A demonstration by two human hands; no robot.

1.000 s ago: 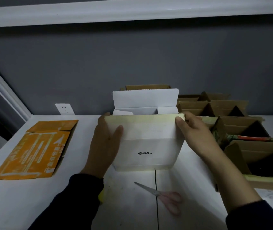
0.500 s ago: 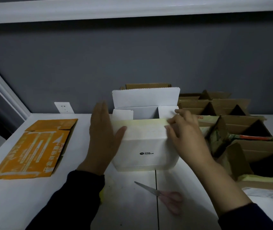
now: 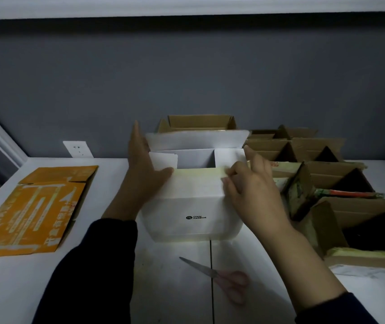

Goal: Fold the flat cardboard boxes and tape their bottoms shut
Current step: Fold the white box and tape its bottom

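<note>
Nearest, pink-handled scissors (image 3: pixel 221 279) lie on the white table (image 3: pixel 11 288), just before the open-topped white box (image 3: pixel 193 218) standing mid-table. The left hand (image 3: pixel 143 174) lies flat, fingers straight, against the box's left side with its thumb on the near flap, while the right hand (image 3: pixel 250 190) curls its fingers over that flap's taped edge. A flat orange box (image 3: pixel 34 211) lies at the left; folded brown boxes (image 3: pixel 327 160) crowd the right and back.
</note>
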